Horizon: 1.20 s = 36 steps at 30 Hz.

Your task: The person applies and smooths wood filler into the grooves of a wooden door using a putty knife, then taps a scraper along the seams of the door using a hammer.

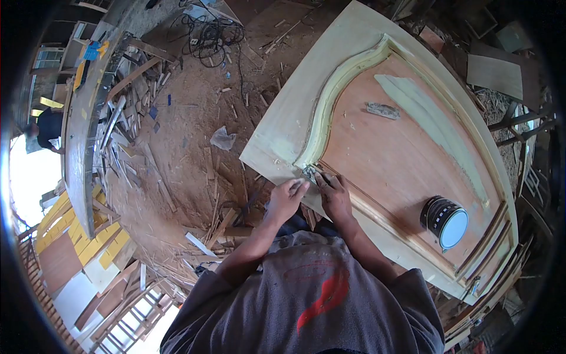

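A large wooden door panel [377, 147] with a curved raised moulding [326, 112] lies in front of me. Pale yellowish filler is smeared along the moulding and across the panel's face. My right hand [336, 196] is at the moulding's near-left corner, its fingers closed on a small grey, smeared piece [309, 171] whose kind I cannot make out. Beside it, my left hand [286, 200] is closed with thumb and fingertips together at the panel's near edge; whatever it pinches is too small to name.
A dark tin [433, 215] with a pale lid stands on the panel's right part, and a crumpled grey strip [382, 110] lies farther up. Wood scraps and tangled black cable [212, 35] litter the floor. A person [48, 128] is by the long bench [84, 147] at left.
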Available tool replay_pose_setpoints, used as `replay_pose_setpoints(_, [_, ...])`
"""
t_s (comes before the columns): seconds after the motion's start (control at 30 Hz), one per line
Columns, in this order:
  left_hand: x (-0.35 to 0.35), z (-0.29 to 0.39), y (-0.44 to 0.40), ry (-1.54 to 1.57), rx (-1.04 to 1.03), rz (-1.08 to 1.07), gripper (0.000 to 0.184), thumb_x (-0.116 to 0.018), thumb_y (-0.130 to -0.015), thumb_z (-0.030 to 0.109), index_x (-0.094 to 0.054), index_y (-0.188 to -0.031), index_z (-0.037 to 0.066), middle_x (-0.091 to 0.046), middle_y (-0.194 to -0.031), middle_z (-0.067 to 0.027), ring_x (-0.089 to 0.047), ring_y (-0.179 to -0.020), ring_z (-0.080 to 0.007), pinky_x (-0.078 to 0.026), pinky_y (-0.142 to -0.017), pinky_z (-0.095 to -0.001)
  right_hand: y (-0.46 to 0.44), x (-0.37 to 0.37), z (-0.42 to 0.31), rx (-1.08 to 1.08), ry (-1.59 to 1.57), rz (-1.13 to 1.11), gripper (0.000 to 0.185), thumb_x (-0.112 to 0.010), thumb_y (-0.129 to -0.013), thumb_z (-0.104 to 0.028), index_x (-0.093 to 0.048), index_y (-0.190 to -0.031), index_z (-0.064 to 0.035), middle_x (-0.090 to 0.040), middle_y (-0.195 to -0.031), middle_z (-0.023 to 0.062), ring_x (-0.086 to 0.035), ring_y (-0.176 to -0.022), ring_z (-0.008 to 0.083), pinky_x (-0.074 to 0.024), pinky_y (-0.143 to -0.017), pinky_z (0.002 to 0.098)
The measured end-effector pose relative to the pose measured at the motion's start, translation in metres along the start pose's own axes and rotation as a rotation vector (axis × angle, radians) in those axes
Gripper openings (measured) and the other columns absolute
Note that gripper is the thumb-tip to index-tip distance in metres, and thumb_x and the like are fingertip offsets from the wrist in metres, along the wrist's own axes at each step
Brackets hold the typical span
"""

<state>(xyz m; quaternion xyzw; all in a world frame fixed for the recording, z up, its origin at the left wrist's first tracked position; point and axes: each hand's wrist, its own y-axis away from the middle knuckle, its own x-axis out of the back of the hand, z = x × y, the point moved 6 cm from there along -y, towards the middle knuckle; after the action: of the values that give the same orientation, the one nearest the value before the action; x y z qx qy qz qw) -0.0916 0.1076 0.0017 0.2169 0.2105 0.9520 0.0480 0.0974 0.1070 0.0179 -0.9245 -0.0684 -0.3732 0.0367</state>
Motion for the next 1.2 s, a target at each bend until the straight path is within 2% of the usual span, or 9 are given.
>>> replay_pose_setpoints(0.1, [-0.014, -0.013, -0.016, 0.190, 0.200, -0.070, 0.042, -0.075, -0.109, 0.034, -0.079, -0.119, -0.007, -0.081, -0.099, -0.0052, -0.069, -0.088, -0.0067, -0.057, -0.075, -0.0297, -0.001, -0.003, -0.006, -0.032, 0.006, 0.003, 0.052, -0.071, -0.090, 0.001, -0.076, -0.141, -0.0101, -0.072, -0.128, 0.0146, -0.065, -0.113, 0.0396, -0.0556, -0.101, 0.0486])
replay_pose_setpoints(0.2, [-0.023, -0.023, -0.022, 0.247, 0.251, -0.048, 0.043, -0.074, -0.109, 0.037, -0.080, -0.106, -0.005, -0.070, -0.076, -0.0035, -0.060, -0.072, -0.0089, -0.051, -0.065, -0.0346, 0.001, 0.002, -0.011, -0.022, 0.040, 0.026, 0.051, -0.071, -0.090, 0.002, -0.076, -0.140, -0.0089, -0.072, -0.127, 0.0146, -0.065, -0.112, 0.0395, -0.0555, -0.101, 0.0485])
replay_pose_setpoints(0.3, [-0.016, -0.021, -0.023, 0.130, 0.272, -0.078, 0.035, -0.076, -0.108, 0.028, -0.080, -0.112, -0.006, -0.075, -0.092, 0.0001, -0.063, -0.084, -0.0057, -0.054, -0.073, -0.0277, 0.001, -0.001, -0.016, -0.035, 0.046, 0.038, 0.053, -0.071, -0.088, 0.002, -0.076, -0.140, -0.0074, -0.071, -0.127, 0.0157, -0.063, -0.113, 0.0398, -0.0554, -0.101, 0.0481])
replay_pose_setpoints(0.4, [-0.017, -0.026, -0.030, 0.346, 0.335, -0.035, 0.038, -0.075, -0.107, 0.031, -0.080, -0.104, -0.006, -0.070, -0.078, 0.0021, -0.060, -0.073, -0.0083, -0.051, -0.064, -0.0338, -0.002, -0.008, -0.024, -0.080, 0.090, 0.043, 0.049, -0.071, -0.090, 0.003, -0.077, -0.137, -0.0048, -0.070, -0.123, 0.0169, -0.062, -0.113, 0.0401, -0.0559, -0.099, 0.0493])
replay_pose_setpoints(0.5, [-0.010, -0.020, -0.035, 0.279, 0.256, -0.001, 0.036, -0.076, -0.106, 0.030, -0.081, -0.105, -0.006, -0.073, -0.082, 0.0018, -0.062, -0.073, -0.0082, -0.052, -0.065, -0.0323, -0.004, -0.011, -0.033, -0.117, 0.113, 0.031, 0.047, -0.071, -0.090, 0.002, -0.076, -0.137, -0.0017, -0.068, -0.122, 0.0198, -0.060, -0.111, 0.0419, -0.0564, -0.098, 0.0505])
replay_pose_setpoints(0.67, [-0.003, -0.020, -0.042, 0.284, 0.340, -0.051, 0.027, -0.076, -0.106, 0.025, -0.083, -0.100, -0.001, -0.071, -0.083, 0.0018, -0.063, -0.074, -0.0064, -0.051, -0.066, -0.0279, -0.003, -0.024, -0.039, -0.191, 0.161, -0.001, 0.057, -0.069, -0.085, 0.000, -0.070, -0.141, -0.0007, -0.065, -0.127, 0.0193, -0.060, -0.115, 0.0429, -0.0603, -0.092, 0.0499])
replay_pose_setpoints(0.77, [-0.001, -0.024, -0.047, 0.281, 0.351, -0.107, 0.027, -0.076, -0.106, 0.025, -0.082, -0.100, -0.001, -0.073, -0.083, 0.0007, -0.064, -0.073, -0.0066, -0.052, -0.066, -0.0279, -0.004, -0.027, -0.046, -0.272, 0.182, -0.032, 0.054, -0.070, -0.088, -0.002, -0.071, -0.142, -0.0024, -0.064, -0.127, 0.0204, -0.061, -0.116, 0.0430, -0.0623, -0.088, 0.0501])
replay_pose_setpoints(0.97, [-0.001, -0.029, -0.058, 0.076, 0.193, -0.265, 0.029, -0.073, -0.109, 0.026, -0.082, -0.101, -0.001, -0.077, -0.084, -0.0013, -0.067, -0.075, -0.0062, -0.053, -0.067, -0.0267, 0.004, -0.022, -0.046, -0.502, -0.185, 0.128, 0.050, -0.073, -0.098, -0.008, -0.069, -0.149, -0.0054, -0.064, -0.119, 0.0238, -0.069, -0.106, 0.0415, -0.0599, -0.088, 0.0510])
replay_pose_setpoints(1.2, [0.008, -0.019, -0.047, 0.245, 0.281, -0.377, 0.030, -0.073, -0.109, 0.026, -0.081, -0.102, -0.003, -0.077, -0.087, -0.0004, -0.067, -0.077, -0.0062, -0.054, -0.068, -0.0263, 0.001, -0.009, -0.062, -0.438, 0.012, 0.047, 0.058, -0.079, -0.094, -0.015, -0.069, -0.150, -0.0037, -0.069, -0.121, 0.0235, -0.071, -0.109, 0.0406, -0.0606, -0.094, 0.0495])
